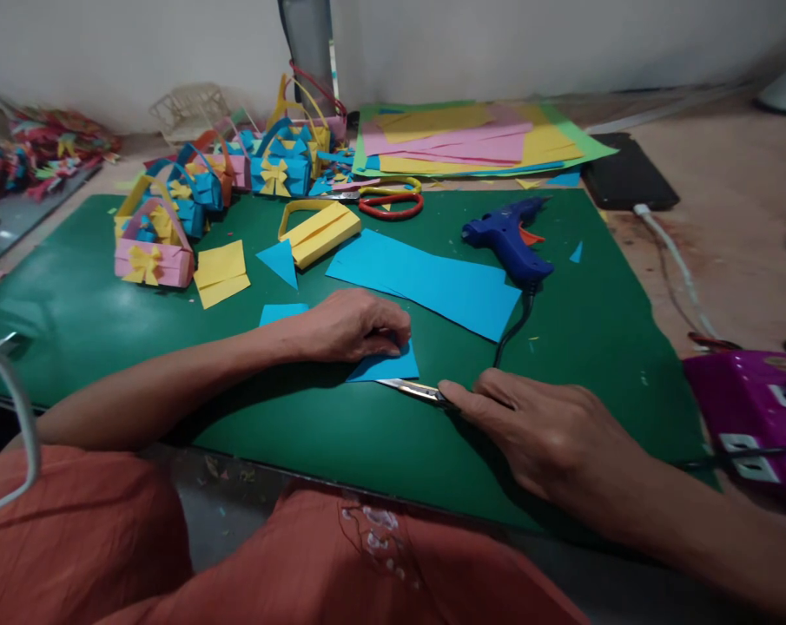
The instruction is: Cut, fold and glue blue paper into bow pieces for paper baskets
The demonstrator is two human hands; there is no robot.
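Note:
My left hand, fingers curled, presses a small folded piece of blue paper against the green mat. My right hand is closed round a utility knife, whose blade tip meets the paper's near edge and partly disappears under it. Behind my left wrist lies another blue piece, partly covered. A long blue strip lies just beyond my hands. Farther left are a blue triangle, a creased yellow square and a yellow paper basket on its side.
Several small paper baskets with bows crowd the mat's back left. Scissors and a blue glue gun lie toward the back, near stacked coloured sheets. A black phone and a purple power strip with cords are on the right.

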